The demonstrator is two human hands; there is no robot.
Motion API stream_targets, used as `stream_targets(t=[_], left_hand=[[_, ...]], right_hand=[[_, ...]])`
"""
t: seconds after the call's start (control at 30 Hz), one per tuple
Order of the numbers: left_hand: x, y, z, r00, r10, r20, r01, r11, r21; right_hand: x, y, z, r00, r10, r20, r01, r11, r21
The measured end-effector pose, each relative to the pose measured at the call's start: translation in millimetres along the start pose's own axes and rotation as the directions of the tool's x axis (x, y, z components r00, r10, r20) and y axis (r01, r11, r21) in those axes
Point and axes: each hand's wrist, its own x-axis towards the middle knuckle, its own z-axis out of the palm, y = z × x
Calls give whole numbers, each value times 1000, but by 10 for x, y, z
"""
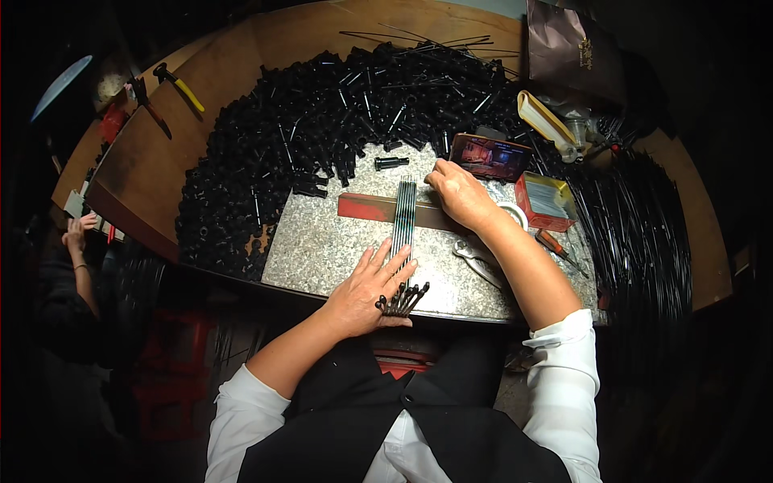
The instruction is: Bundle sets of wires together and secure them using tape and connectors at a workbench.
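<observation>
A bundle of thin dark rods [407,213] with black knobbed near ends [403,299] lies across a red-brown bar [364,207] on a speckled stone slab [314,253]. My left hand [362,294] rests over the near part of the bundle, fingers stretched out and spread across the rods. Just right of the rods' far ends, my right hand [460,196] is closed in a pinch; whatever its fingertips hold is hidden. Beyond the rods lies a single black tubular piece [391,163].
Black tubular parts [322,105] are heaped behind and left. A propped phone [491,157], red box [546,201], orange-handled screwdriver [555,245] and metal pliers [481,262] stand or lie at right. Long black rods [644,233] fill the far right. Another person's hand [78,233] shows at left.
</observation>
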Motion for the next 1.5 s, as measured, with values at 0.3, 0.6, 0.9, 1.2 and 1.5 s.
stream_targets(t=[0.3,0.6,0.9,1.2,1.5], left_hand=[[14,-25,57,1000,11,-15,-11,1000,-2],[-13,-13,17,1000,18,-24,-18,999,27],[-33,-22,50,1000,10,-10,-9,999,51],[2,-16,77,1000,19,-17,-19,999,43],[-7,-12,81,999,17,-41,-16,1000,12]], right_hand=[[-3,-90,35,984,90,-156,-102,993,-64],[-721,1064,-889,814,581,-1,-527,738,-421],[-925,1066,-924,748,642,166,-488,702,-518],[-695,692,-915,934,319,-160,-354,877,-324],[-282,26,-265,996,91,-6,-90,971,-223]])
